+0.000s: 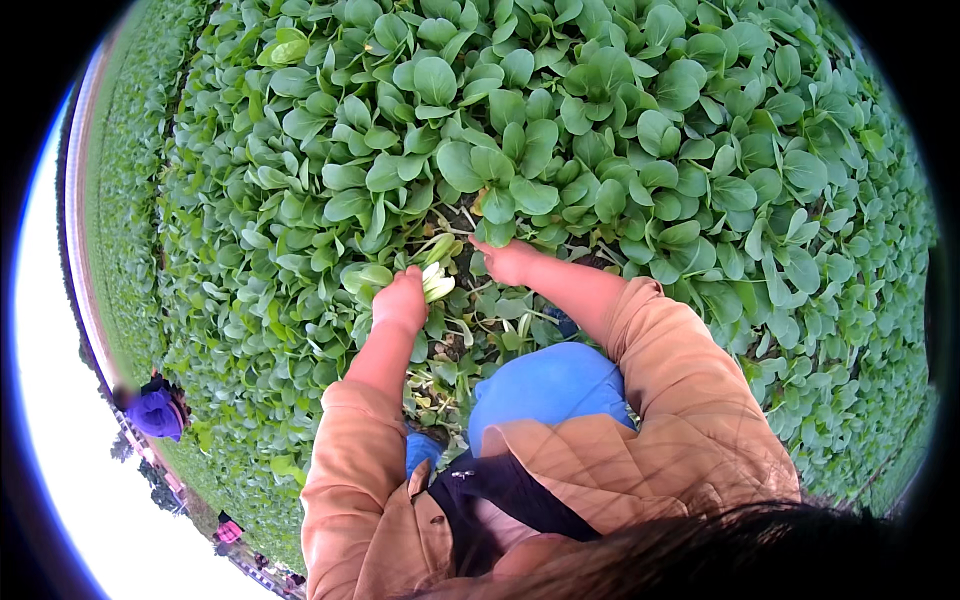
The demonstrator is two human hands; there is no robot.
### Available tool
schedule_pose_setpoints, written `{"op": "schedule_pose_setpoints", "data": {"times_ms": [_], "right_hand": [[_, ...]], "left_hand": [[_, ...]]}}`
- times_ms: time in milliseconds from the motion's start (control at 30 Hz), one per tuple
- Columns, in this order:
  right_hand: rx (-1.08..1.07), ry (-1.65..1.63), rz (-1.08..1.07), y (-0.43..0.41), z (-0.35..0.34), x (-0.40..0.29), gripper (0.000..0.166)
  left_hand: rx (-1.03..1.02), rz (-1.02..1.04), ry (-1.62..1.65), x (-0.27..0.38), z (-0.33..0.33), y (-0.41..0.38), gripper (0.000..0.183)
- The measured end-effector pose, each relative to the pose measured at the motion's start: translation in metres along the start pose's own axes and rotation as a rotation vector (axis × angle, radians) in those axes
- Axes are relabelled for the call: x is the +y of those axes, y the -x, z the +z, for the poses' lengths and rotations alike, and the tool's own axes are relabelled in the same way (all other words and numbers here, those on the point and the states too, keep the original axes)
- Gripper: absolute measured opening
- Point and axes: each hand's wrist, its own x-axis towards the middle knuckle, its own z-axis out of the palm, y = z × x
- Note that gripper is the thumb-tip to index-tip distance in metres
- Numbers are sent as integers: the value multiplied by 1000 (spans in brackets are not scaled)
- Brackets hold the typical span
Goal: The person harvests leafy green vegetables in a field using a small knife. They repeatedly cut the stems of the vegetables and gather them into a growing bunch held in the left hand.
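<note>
My left hand (401, 300) is closed around cut bok choy, whose pale stem bases (437, 283) stick out to the right of my fist. Some of its leaves (367, 277) show on the left side of the fist. My right hand (510, 261) reaches low to the foot of a standing bok choy plant (491, 169), its fingers close to the pale stems. Leaves partly cover those fingertips, so whether they grip a stem or a small tool cannot be told. Between the two hands lies dark soil (471, 274) with loose stalks.
Dense bok choy rows (300, 172) surround me ahead and on both sides. Trimmed leaves and stalks (442, 375) litter the ground by my blue-clad knee (547, 386). A person in purple (156, 409) bends at the far left; another in pink (228, 529) is farther off.
</note>
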Motion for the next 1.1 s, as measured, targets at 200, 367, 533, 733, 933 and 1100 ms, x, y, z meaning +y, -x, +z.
{"op": "schedule_pose_setpoints", "data": {"times_ms": [200,367,533,733,933,1100], "right_hand": [[-215,-1398,683,33,-87,-64,37],[-28,-1596,592,38,-100,-88,42],[98,-1206,500,47,-111,-85,46],[-275,-1602,580,52,-97,-104,32],[-435,-1164,641,55,-76,-77,43],[-365,-755,225,34,-20,-64,65]], "left_hand": [[263,132,241,23,-9,114,82],[65,173,611,37,10,135,82],[-38,260,1133,22,11,133,92],[-86,266,1249,37,14,100,91],[-197,175,746,24,2,68,93],[-229,-163,207,-4,-2,29,110]]}}
